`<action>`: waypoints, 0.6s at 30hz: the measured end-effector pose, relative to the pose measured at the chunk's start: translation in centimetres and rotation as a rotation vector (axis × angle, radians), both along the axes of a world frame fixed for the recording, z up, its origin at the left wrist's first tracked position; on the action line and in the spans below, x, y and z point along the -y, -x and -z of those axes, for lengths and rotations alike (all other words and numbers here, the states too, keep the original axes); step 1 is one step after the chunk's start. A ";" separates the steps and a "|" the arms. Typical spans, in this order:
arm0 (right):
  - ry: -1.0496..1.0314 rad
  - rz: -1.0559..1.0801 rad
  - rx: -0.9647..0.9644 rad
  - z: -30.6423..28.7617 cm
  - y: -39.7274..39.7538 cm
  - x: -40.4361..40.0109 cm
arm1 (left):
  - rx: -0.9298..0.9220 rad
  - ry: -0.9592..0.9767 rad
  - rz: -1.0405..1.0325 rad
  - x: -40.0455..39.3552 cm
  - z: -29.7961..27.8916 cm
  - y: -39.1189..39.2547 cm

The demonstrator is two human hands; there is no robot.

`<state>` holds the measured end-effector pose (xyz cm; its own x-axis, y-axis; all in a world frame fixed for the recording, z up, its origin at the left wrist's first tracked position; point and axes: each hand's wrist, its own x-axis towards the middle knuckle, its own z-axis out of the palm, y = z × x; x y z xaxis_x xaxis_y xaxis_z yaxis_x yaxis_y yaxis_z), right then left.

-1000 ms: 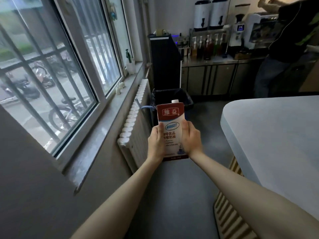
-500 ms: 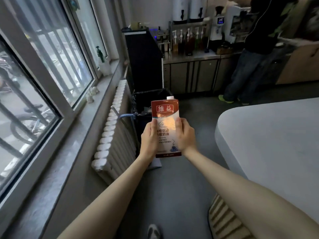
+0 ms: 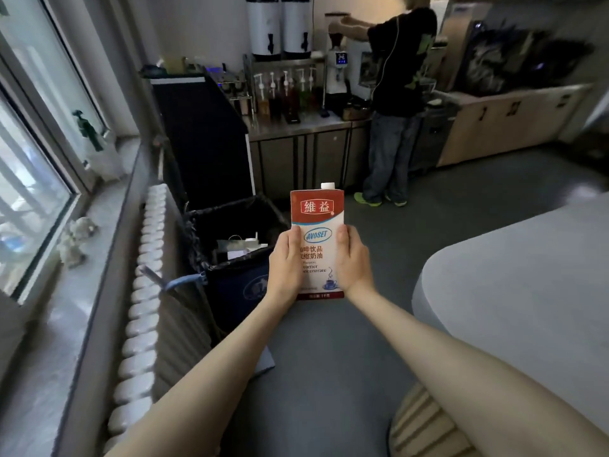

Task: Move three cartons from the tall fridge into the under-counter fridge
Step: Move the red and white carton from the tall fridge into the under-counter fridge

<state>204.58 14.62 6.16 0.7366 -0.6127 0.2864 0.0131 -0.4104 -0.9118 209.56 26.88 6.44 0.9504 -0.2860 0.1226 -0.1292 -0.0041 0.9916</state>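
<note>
Carton (image 3: 317,240) in transit: 1 upright red-and-white creamer pack, white cap on top, is held out at arm's length over the grey floor, the left hand (image 3: 286,265) and right hand (image 3: 353,262) clasping its 2 sides with fingers curled round the edges. A lined black bin (image 3: 230,225) stands just beside it to the left, below the radiator (image 3: 141,291); a pale counter (image 3: 514,291) curves in on the right. Ahead, steel under-counter doors (image 3: 296,159) sit below the syrup pumps, where another person (image 3: 395,103) works. This looks like the carrying step; next, 1 hand must come free to open a door.
</note>
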 end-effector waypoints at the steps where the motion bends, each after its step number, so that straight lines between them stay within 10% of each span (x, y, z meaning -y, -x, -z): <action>1: -0.005 0.008 0.003 0.0 -0.9 0.3 | -0.001 0.001 0.015 0.4 0.0 -1.2; 18: -0.058 0.030 0.022 1.2 -16.5 9.4 | -0.029 -0.052 0.096 9.7 1.7 -17.9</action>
<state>221.12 5.26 4.94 0.7115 -0.6507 0.2652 0.0216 -0.3570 -0.9338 227.47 17.20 4.79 0.9213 -0.3810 0.0782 -0.1029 -0.0447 0.9937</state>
